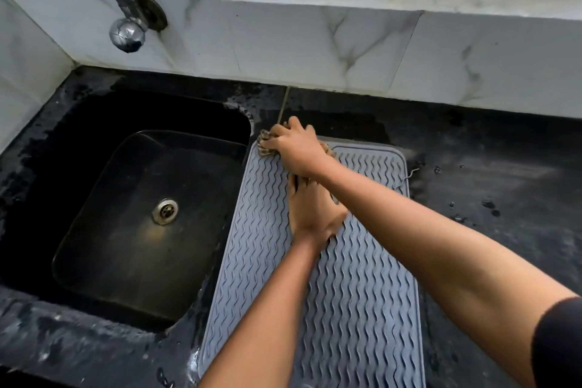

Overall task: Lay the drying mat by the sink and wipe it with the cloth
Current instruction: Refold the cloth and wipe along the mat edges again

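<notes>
Right hand (297, 148) clutches mostly hidden cloth (266, 139); left hand (311, 211) flat on mat (356, 261)

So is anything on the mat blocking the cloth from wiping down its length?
Only the left hand, pressed flat on the mat just behind the right hand gripping the cloth. The rest looks bare.
</notes>
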